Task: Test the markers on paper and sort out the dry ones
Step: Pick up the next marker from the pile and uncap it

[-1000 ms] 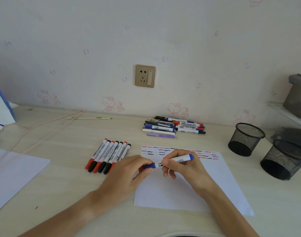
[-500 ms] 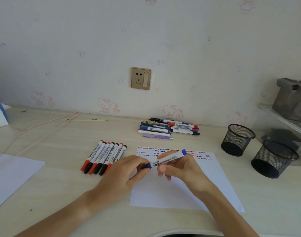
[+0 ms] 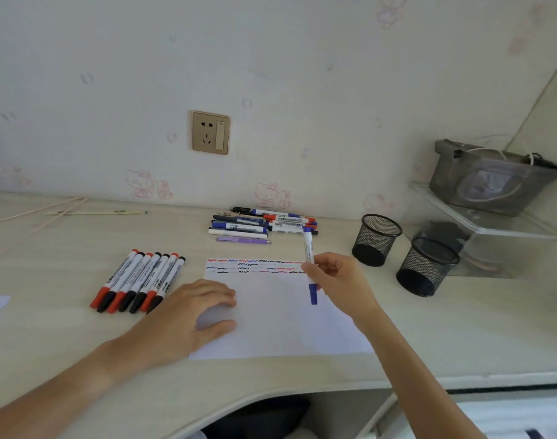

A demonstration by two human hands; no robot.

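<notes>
holding a blue marker (image 3: 309,264) nearly upright, the right hand (image 3: 340,278) pinches its white barrel between thumb and fingertips above the right part of the paper (image 3: 277,324). the marker's blue cap end points down toward the sheet, and its other blue end sticks up above the fingers. the left hand (image 3: 191,315) rests on the left edge of the paper with fingers loosely spread, gripping nothing. rows of red, blue and black squiggles (image 3: 255,266) run along the far edge of the sheet. left of the paper, a row of red and black markers (image 3: 138,282) lies side by side on the desk (image 3: 65,242). farther back, near the wall, sits a pile of mixed pens and markers (image 3: 258,224). two black mesh cups (image 3: 377,239) stand to the right of the paper, well apart from the hands.
</notes>
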